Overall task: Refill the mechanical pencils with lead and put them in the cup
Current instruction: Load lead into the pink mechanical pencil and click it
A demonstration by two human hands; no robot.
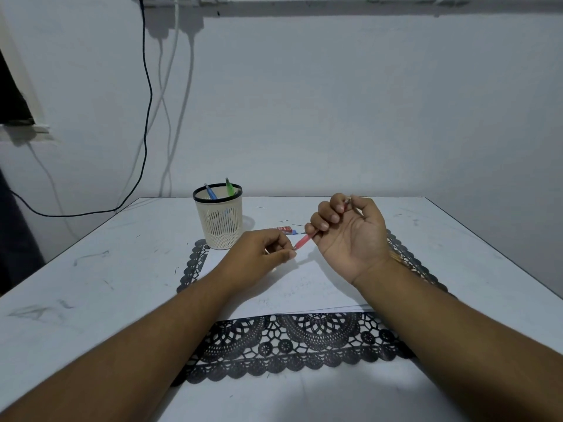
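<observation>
Above the black lace mat (292,345) and white paper (292,290), the left hand (259,257) pinches at the tip of a red pencil (303,240) gripped by the right hand (347,233); beyond, a lead case (281,230), then the cup (220,219) on the table (91,269) holding blue and green pencils

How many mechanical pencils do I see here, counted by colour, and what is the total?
Red: 1, the red pencil held in the right hand
Blue: 1, the blue pencil standing in the cup
Green: 1, the green pencil standing in the cup
Total: 3
</observation>
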